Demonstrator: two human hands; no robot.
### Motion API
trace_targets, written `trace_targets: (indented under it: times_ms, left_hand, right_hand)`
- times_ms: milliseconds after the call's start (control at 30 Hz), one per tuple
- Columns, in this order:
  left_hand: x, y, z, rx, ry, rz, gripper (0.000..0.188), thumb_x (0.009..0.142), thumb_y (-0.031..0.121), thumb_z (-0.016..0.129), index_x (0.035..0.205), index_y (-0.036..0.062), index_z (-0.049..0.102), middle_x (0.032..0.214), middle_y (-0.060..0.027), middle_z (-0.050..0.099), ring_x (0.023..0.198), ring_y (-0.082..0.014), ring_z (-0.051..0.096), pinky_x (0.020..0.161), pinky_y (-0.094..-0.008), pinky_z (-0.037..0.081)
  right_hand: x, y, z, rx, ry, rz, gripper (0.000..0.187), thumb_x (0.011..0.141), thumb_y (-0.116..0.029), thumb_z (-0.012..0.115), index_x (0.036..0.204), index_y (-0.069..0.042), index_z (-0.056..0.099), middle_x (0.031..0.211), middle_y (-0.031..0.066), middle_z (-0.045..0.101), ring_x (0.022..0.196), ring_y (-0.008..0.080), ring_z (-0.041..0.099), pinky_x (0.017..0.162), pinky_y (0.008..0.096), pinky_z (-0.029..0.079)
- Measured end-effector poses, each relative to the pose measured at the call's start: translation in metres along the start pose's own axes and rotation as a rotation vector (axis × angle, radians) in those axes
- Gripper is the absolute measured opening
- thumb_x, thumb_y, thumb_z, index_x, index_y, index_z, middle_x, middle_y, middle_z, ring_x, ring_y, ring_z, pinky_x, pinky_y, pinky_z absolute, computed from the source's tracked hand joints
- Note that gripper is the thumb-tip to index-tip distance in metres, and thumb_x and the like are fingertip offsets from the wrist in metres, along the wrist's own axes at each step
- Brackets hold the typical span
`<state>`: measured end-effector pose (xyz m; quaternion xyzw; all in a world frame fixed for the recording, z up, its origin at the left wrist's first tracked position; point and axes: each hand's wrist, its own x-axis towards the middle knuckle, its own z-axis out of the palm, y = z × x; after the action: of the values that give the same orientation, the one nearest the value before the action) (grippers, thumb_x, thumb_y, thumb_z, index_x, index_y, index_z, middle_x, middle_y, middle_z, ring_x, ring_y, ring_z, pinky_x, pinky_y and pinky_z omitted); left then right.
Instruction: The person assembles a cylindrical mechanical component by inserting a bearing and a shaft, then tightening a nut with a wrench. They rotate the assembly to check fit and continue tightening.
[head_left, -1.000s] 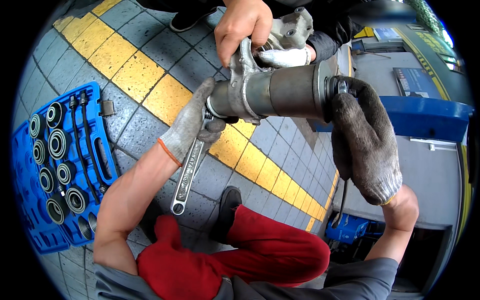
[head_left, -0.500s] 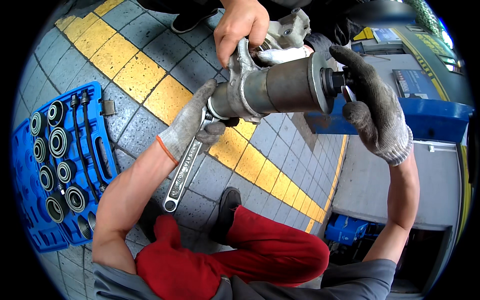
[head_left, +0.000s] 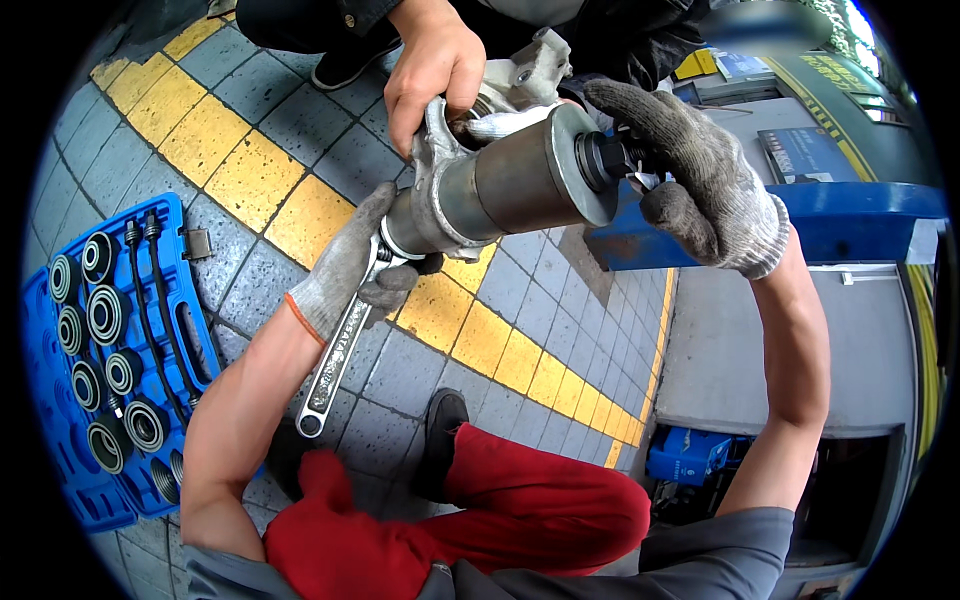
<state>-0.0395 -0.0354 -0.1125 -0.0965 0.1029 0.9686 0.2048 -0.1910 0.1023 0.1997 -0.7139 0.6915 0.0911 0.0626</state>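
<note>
My left hand [head_left: 352, 262], in a pale grey glove with an orange cuff, closes round a combination wrench [head_left: 335, 365] at the left end of a thick steel press sleeve [head_left: 520, 185]. The wrench's ring end hangs down. My right hand [head_left: 705, 180], also gloved, is curled at the black hex bolt head [head_left: 612, 160] on the sleeve's other end. A shiny metal piece [head_left: 645, 182] shows between its thumb and fingers, mostly hidden. Round the sleeve sits the ring of a cast metal suspension knuckle [head_left: 437, 185]. A co-worker's bare hand [head_left: 435, 75] grips this casting; a white-gloved hand [head_left: 512, 122] is behind the sleeve.
On the floor at left lies an open blue case [head_left: 165, 330] with several round press cups [head_left: 108, 313] and two black threaded rods [head_left: 160, 310]. A blue metal beam [head_left: 760, 225] runs across the right. A blue machine [head_left: 690, 455] stands lower right. Yellow tiles [head_left: 255, 170] cross the grey floor.
The sleeve, the casting, the wrench and both my hands have shifted left in view, the right end tilting slightly. My grip looks the same. The co-worker's bare hand moved left with the casting.
</note>
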Motion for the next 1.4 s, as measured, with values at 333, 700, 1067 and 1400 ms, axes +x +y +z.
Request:
trace_targets:
  times_ms: [333, 700, 1067, 1400]
  left_hand:
    - [0.0, -0.001, -0.008, 0.008, -0.016, 0.071, 0.084, 0.105, 0.069, 0.02, 0.089, 0.0, 0.064, 0.046, -0.0011, 0.046, 0.026, -0.0096, 0.033, 0.023, -0.0258, 0.029]
    - [0.006, -0.002, -0.011, 0.038, -0.137, -0.011, 0.084, 0.105, 0.069, 0.02, 0.088, 0.001, 0.065, 0.046, -0.0001, 0.046, 0.027, -0.0089, 0.033, 0.024, -0.0253, 0.026]
    - [0.004, 0.002, -0.006, -0.017, -0.099, -0.038, 0.087, 0.104, 0.071, 0.021, 0.088, -0.0025, 0.065, 0.044, -0.0017, 0.047, 0.026, -0.0105, 0.038, 0.023, -0.026, 0.031]
    - [0.005, 0.0, -0.01, 0.026, -0.101, 0.03, 0.081, 0.106, 0.067, 0.022, 0.093, -0.0018, 0.064, 0.048, -0.0033, 0.05, 0.028, -0.008, 0.038, 0.023, -0.0234, 0.03]
  right_hand:
    - [-0.003, -0.01, 0.015, 0.043, 0.079, 0.104, 0.098, 0.097, -0.075, 0.04, 0.155, 0.003, 0.039, 0.125, 0.0247, 0.064, 0.112, 0.0348, 0.068, 0.098, 0.0449, 0.055]
    - [-0.015, -0.029, 0.011, 0.107, 0.092, 0.25, 0.066, 0.1, -0.032, 0.057, 0.153, 0.005, 0.042, 0.138, 0.0262, 0.061, 0.121, 0.0415, 0.066, 0.106, 0.0453, 0.051]
    - [-0.008, -0.011, 0.016, 0.128, 0.158, 0.114, 0.069, 0.093, -0.018, 0.062, 0.154, 0.004, 0.04, 0.134, 0.0289, 0.062, 0.123, 0.0411, 0.064, 0.107, 0.0452, 0.05]
    - [-0.006, -0.038, 0.026, 0.104, 0.192, 0.261, 0.065, 0.095, -0.018, 0.064, 0.152, 0.004, 0.042, 0.137, 0.0317, 0.058, 0.124, 0.0453, 0.061, 0.107, 0.0463, 0.047]
